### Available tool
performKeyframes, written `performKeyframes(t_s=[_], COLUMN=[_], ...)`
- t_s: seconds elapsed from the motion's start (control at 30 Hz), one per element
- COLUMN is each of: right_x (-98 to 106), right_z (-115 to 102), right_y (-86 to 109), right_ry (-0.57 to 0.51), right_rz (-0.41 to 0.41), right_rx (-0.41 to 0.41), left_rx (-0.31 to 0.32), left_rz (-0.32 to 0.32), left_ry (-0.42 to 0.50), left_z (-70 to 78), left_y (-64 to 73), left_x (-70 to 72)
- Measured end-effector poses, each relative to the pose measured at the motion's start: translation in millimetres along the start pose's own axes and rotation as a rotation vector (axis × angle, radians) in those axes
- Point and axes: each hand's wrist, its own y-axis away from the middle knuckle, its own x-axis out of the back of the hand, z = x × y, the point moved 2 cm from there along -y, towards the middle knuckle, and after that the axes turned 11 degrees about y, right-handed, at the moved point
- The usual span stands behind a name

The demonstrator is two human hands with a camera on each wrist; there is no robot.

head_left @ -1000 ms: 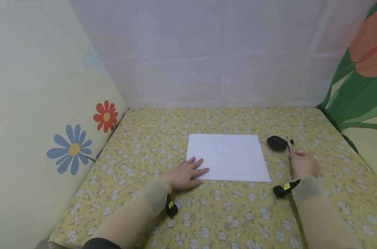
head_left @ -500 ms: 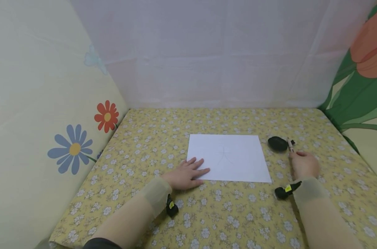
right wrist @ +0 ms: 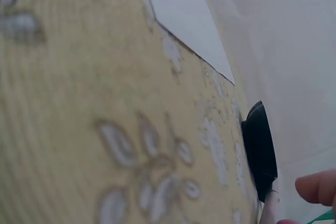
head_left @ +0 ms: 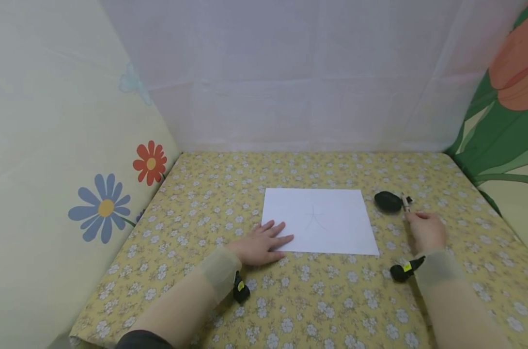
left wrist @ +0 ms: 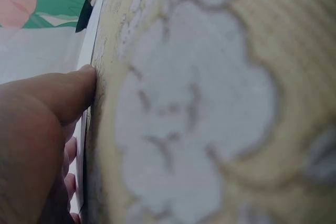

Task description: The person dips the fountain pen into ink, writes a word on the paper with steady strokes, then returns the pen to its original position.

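My left hand point(head_left: 259, 244) rests flat, fingers spread, on the near left corner of a white sheet of paper point(head_left: 338, 218). Thin, faint lines crossing like a stick figure mark the sheet's middle. To the right of the paper, my right hand point(head_left: 426, 231) has its fingers at the near end of a pale, slim pen-like stick point(head_left: 405, 201) and seems to pinch it. Beside that stick lies a black egg-shaped object point(head_left: 388, 201), its kind unclear. In the right wrist view, one fingertip point(right wrist: 315, 187) stands raised above the stick's pale end point(right wrist: 270, 208).
A yellow flowered cloth point(head_left: 211, 194) covers the table. White sheeting point(head_left: 312, 72) hangs behind it, and flower-printed panels stand at the left point(head_left: 72, 121) and right point(head_left: 517, 126). Each wrist wears a small black camera, at the left point(head_left: 241, 291) and right point(head_left: 401, 272).
My right wrist has turned and shifted slightly to the right, while its fingers stay at the stick. The left hand, paper and black object have not visibly moved.
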Motion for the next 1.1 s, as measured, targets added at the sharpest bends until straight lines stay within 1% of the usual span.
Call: performKeyframes(t_s=[0.13,0.27,0.37,0.53,0.67,0.8,0.97,1.1], right_x=[4.7,14.9,23.7,35.1,40.2,43.8,46.6,48.7], right_z=[-1.0,-1.5,-0.8,2.5,7.1,11.8,15.6,16.1], right_y=[-2.3,-2.0,-1.7,-0.5,0.2,-0.7,0.5,2.8], right_ry=[0.065,0.095,0.142,0.285,0.339,0.406,0.435,0.43], right_rz=[-0.056,-0.17,-0.231,-0.259,-0.282,-0.326,-0.406,-0.436], right_rx=[0.045,0.114,0.136,0.176,0.229,0.309,0.394,0.414], left_rx=[0.018,0.029,0.038,0.053,0.048,0.042,0.048,0.054], left_rz=[-0.009,-0.018,-0.025,-0.029,-0.03,-0.033,-0.04,-0.035], left_ry=[0.011,0.021,0.029,0.037,0.028,0.019,0.038,0.04], left_z=[-0.1,0.0,0.2,-0.2,0.3,2.1,3.4,3.3], left_y=[-2.4,-4.7,-6.0,-6.3,-6.0,-4.6,-1.1,0.2], left_x=[2.6,5.7,7.5,7.3,6.4,6.0,5.1,5.3])
